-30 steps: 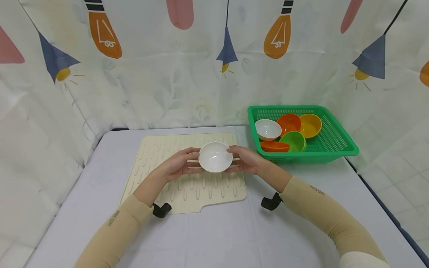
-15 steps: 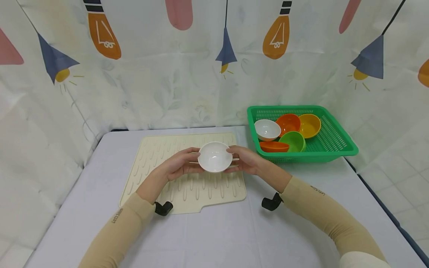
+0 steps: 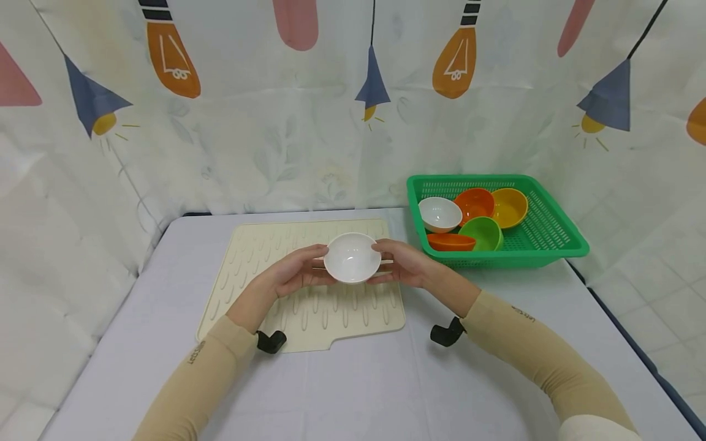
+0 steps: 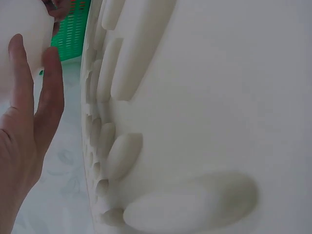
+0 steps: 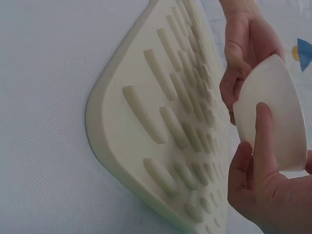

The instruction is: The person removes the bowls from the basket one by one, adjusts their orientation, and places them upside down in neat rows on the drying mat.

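Observation:
A small white bowl (image 3: 352,258) is held between both hands above a ribbed cream mat, its inside facing the head camera. My left hand (image 3: 296,270) grips its left side, thumb at the rim and the other fingers behind and below. On the opposite side my right hand (image 3: 405,263) pinches the rim with the thumb, its fingers spread along the outer wall. The right wrist view shows the bowl (image 5: 273,117) tilted, apart from the mat (image 5: 141,131). In the left wrist view, only part of the bowl (image 4: 24,44) shows beside the left fingers.
A green basket (image 3: 551,233) stands at the back right of the white-covered table (image 3: 364,386). Inside lie a white bowl (image 3: 440,214), a yellow bowl (image 3: 510,207), a green bowl (image 3: 483,233) and orange bowls (image 3: 475,204). A patterned curtain (image 3: 248,141) hangs behind.
The white bowl has shifted very slightly left in the hands, and the left forearm has moved a little to the right. Both hands keep their hold.

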The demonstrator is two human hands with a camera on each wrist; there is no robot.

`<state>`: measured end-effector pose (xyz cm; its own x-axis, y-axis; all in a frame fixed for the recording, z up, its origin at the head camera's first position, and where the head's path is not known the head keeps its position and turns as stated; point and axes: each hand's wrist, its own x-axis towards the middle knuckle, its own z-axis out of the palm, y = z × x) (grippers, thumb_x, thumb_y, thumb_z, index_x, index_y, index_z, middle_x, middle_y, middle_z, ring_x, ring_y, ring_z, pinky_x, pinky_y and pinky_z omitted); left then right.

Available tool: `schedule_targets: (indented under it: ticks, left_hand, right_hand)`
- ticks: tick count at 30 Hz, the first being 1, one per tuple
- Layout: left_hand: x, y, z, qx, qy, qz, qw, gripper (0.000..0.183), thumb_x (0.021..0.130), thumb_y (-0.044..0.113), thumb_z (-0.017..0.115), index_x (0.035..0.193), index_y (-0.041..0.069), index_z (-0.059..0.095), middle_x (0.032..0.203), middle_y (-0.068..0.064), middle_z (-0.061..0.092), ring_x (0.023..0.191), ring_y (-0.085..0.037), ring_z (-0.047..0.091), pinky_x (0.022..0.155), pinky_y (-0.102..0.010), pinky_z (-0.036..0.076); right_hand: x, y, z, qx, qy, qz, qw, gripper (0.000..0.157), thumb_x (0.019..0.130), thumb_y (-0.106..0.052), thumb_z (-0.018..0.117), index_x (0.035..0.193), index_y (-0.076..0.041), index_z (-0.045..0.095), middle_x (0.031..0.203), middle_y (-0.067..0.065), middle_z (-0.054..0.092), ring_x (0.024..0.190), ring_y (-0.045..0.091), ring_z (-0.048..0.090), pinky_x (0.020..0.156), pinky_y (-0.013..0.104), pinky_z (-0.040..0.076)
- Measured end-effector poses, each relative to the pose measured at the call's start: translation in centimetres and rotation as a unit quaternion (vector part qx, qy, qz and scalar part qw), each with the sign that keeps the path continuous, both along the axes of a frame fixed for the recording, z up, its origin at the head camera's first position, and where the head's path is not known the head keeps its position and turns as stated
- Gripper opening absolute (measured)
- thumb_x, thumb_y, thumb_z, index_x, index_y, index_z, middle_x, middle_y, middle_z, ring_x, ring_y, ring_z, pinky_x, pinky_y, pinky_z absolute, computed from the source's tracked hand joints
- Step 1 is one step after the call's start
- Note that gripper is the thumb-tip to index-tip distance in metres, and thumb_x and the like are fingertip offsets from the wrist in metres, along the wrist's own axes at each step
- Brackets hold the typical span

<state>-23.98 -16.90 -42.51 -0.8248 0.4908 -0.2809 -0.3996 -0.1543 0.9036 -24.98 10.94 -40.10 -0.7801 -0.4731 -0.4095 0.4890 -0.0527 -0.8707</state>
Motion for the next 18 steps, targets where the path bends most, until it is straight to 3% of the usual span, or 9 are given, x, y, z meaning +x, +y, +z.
schedule_targets:
  ticks: [10,14,18]
  left_hand:
    - [-0.14,0.14,0.16,0.046,-0.032,0.003,0.9984,0.044,0.107,0.016,0.046,0.147,0.002,0.032,0.129,-0.025,0.05,0.107,-0.035,0.065,0.103,-0.051,0.048]
    - [-0.21,0.05,0.29,0.034,0.008,-0.005,0.9994,0.042,0.107,0.011,0.044,0.146,0.002,0.033,0.128,-0.02,0.052,0.106,-0.032,0.065,0.104,-0.053,0.047]
    - [-0.18,-0.09,0.68,0.003,0.066,-0.004,0.9978,0.04,0.103,0.005,0.053,0.141,0.002,0.041,0.129,-0.016,0.056,0.105,-0.031,0.067,0.1,-0.053,0.052]
  right_hand:
    - [0.01,0.27,0.29,-0.007,0.01,0.006,1.0,0.047,0.109,-0.025,0.049,0.151,-0.006,0.04,0.142,0.021,0.049,0.12,0.037,0.055,0.091,0.05,0.057]
    - [-0.27,0.52,0.21,-0.012,0.007,0.0,1.0,0.045,0.109,-0.029,0.051,0.147,-0.006,0.043,0.14,0.022,0.049,0.119,0.036,0.055,0.09,0.05,0.057]
    - [-0.49,0.83,0.19,-0.013,-0.003,-0.001,1.0,0.051,0.109,-0.037,0.051,0.148,-0.006,0.042,0.141,0.023,0.047,0.123,0.038,0.053,0.089,0.05,0.058]
